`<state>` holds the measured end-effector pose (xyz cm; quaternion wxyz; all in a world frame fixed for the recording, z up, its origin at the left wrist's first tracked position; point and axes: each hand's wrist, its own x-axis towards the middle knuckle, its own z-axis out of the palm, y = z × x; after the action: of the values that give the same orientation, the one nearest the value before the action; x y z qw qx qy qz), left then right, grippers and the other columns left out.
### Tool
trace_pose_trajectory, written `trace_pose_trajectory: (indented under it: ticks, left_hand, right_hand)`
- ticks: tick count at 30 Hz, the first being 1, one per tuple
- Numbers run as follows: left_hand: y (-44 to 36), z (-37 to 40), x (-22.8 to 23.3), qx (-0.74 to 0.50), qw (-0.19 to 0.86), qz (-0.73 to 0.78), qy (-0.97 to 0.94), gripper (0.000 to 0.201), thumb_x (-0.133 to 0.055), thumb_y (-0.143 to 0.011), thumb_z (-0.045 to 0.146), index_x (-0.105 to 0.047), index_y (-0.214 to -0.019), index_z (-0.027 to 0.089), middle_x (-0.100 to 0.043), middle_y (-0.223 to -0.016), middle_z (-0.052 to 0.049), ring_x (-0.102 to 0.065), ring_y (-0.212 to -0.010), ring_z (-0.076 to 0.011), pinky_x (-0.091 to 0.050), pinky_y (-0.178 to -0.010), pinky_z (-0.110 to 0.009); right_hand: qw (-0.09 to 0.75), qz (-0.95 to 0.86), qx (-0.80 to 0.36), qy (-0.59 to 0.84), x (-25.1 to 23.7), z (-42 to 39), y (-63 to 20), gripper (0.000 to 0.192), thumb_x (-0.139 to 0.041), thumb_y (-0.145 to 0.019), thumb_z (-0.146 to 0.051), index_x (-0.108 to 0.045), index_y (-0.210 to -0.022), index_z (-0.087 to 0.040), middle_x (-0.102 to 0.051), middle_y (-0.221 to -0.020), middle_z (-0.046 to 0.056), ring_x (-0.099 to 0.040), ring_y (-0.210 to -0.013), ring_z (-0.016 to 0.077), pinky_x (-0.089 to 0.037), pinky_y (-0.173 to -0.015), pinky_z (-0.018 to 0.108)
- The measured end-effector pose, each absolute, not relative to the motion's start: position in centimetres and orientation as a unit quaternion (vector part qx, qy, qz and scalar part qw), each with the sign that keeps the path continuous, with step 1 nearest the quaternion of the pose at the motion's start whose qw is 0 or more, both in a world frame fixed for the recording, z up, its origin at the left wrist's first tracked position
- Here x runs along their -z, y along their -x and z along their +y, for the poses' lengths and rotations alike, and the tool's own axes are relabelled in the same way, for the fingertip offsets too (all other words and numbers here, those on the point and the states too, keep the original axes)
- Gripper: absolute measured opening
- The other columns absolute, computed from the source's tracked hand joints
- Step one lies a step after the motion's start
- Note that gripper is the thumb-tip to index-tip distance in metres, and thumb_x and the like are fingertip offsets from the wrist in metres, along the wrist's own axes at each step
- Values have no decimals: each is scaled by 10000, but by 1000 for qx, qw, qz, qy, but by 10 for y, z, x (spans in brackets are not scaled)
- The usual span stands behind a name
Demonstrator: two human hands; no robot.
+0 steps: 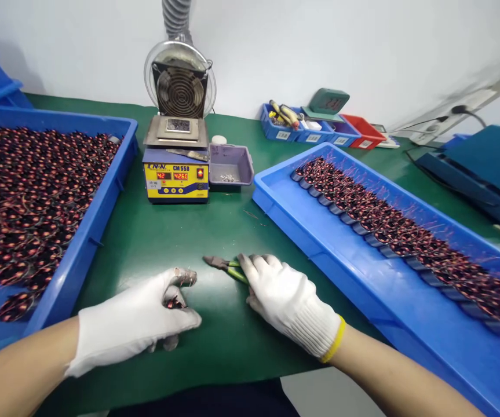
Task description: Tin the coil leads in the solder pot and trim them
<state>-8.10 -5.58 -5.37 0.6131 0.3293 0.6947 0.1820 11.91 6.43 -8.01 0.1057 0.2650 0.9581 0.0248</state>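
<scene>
My left hand (132, 321), in a white glove with dirty fingertips, is curled round a small black wired part (174, 303) with reddish copper bits. Most of that part is hidden by the fingers. In my right hand (287, 298), gloved in white knit with a yellow cuff, are green-handled cutting pliers (218, 263). Their dark jaws point left, low over the green table (180, 231), a short way from my left fingertips. Whether the jaws are parted I cannot tell. Similar black parts (36, 202) fill the left tray.
A blue tray (88, 243) stands at left. Another blue tray (319, 231) at right holds rows of wired parts (397, 231). Behind are a CM 558 solder pot (176, 174), a fan (181, 90), a purple bin (232, 165) and small blue bins (281, 133).
</scene>
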Motion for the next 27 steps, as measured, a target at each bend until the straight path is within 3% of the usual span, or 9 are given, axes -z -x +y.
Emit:
trace_pose_trajectory:
  ticks: [2, 4, 6, 8, 12, 15, 21, 27]
  left_hand:
    - [82, -57, 55, -171, 616, 690, -340, 549, -586, -729, 382, -389, -1207, 198, -556, -713, 44, -582, -545, -130, -382, -416, -210]
    - [82, -57, 55, -165, 619, 686, -347, 556, -585, -732, 383, -382, -1215, 197, -559, -729, 38, -587, -549, -133, -389, -421, -215]
    - [83, -57, 55, -159, 624, 683, -344, 545, -581, -737, 390, -383, -1207, 199, -558, -743, 36, -597, -565, -138, -396, -429, -218]
    - [83, -57, 55, -150, 631, 682, -338, 535, -578, -738, 391, -383, -1200, 204, -553, -754, 36, -603, -577, -141, -395, -431, -219]
    - [84, -57, 56, -149, 642, 671, -338, 516, -563, -756, 387, -370, -1207, 225, -550, -776, 38, -602, -583, -135, -397, -446, -222]
    - [84, -57, 55, -145, 652, 664, -338, 509, -555, -771, 387, -360, -1216, 239, -555, -780, 40, -603, -595, -135, -405, -460, -224]
    - [83, -55, 49, -115, 664, 647, -358, 419, -543, -785, 354, -411, -1166, 243, -579, -740, 44, -590, -588, -129, -412, -477, -223]
    - [85, -55, 47, -83, 665, 641, -374, 381, -543, -780, 377, -471, -1123, 228, -600, -677, 38, -550, -555, -121, -406, -489, -224]
  right_hand:
    - [124, 948, -27, -292, 81, 68, -112, 353, -397, -870, -190, -538, -1189, -134, -581, -942, 146, -559, -798, 258, -461, -631, 362]
    - [86, 959, 22, -271, 83, 75, -104, 357, -427, -846, -188, -542, -1181, -144, -562, -1041, 146, -545, -906, 270, -468, -727, 393]
    - [20, 972, 105, -209, 86, 83, -96, 508, -479, -786, -186, -455, -1291, -133, -490, -1218, 151, -465, -1095, 288, -424, -891, 435]
    - [-17, 964, 186, -187, 86, 92, -91, 628, -467, -754, -158, -358, -1371, -117, -459, -1260, 156, -423, -1147, 281, -381, -952, 454]
    - [57, 877, 432, -202, 73, 103, -94, 666, -435, -757, -150, -306, -1409, -183, -565, -1034, 78, -534, -865, 185, -470, -718, 320]
    - [171, 771, 596, -144, 61, 105, -103, 691, -450, -756, -151, -280, -1425, -187, -578, -902, 27, -504, -666, 104, -424, -558, 205]
    - [291, 735, 595, -147, 57, 110, -108, 644, -561, -728, -192, -428, -1357, -161, -614, -903, 29, -523, -666, 94, -415, -553, 167]
    - [310, 724, 597, -152, 56, 110, -105, 693, -585, -710, -203, -404, -1379, -199, -617, -956, 29, -550, -709, 112, -420, -543, 164]
